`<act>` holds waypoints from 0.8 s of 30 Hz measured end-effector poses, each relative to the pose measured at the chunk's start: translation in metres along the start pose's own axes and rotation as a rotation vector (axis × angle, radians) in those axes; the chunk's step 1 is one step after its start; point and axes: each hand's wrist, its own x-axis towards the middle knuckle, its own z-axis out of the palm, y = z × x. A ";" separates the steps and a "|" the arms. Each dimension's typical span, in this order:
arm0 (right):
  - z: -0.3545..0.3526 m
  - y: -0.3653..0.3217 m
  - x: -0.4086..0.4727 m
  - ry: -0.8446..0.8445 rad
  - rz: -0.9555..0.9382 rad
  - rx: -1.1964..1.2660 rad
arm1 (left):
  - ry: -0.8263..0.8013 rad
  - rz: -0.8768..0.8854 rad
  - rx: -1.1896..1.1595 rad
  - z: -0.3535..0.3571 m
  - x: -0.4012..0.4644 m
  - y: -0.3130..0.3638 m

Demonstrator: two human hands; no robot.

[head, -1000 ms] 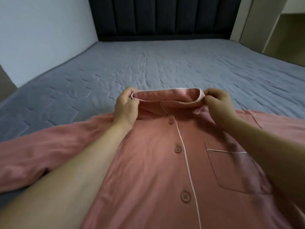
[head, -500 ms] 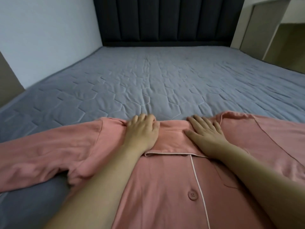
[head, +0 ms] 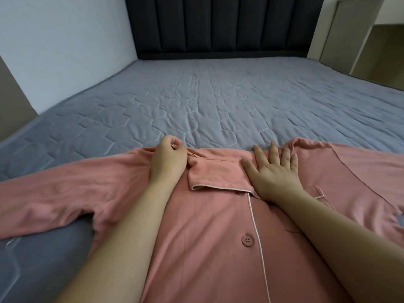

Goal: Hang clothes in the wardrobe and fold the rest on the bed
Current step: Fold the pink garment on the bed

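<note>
A pink button-up pyjama shirt (head: 209, 232) with white piping lies face up on the grey quilted bed (head: 207, 101), sleeves spread to both sides. Its collar (head: 216, 173) is folded down flat. My left hand (head: 168, 160) rests at the collar's left end, fingers curled and pinching the fabric at the shoulder. My right hand (head: 273, 171) lies flat with fingers spread on the collar's right end and the right shoulder. My forearms hide parts of the shirt front.
A dark padded headboard (head: 218, 25) stands at the far end of the bed. A white wall (head: 61, 47) runs along the left side. Beige wardrobe panels and an open compartment (head: 360, 38) stand at the far right.
The collar, held up by both hands a second ago, is laid down flat. My hands have slid apart toward the shoulders; the left has curled onto the fabric, the right has spread flat.
</note>
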 end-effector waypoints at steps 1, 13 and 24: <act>-0.001 0.002 0.001 0.024 0.042 0.087 | 0.003 -0.075 -0.225 0.000 0.003 0.002; -0.006 0.033 0.019 0.177 0.379 -0.030 | 0.114 0.083 0.303 0.007 -0.002 -0.005; -0.013 0.016 -0.001 -0.049 -0.450 -0.031 | -0.406 0.354 0.850 0.023 -0.032 -0.018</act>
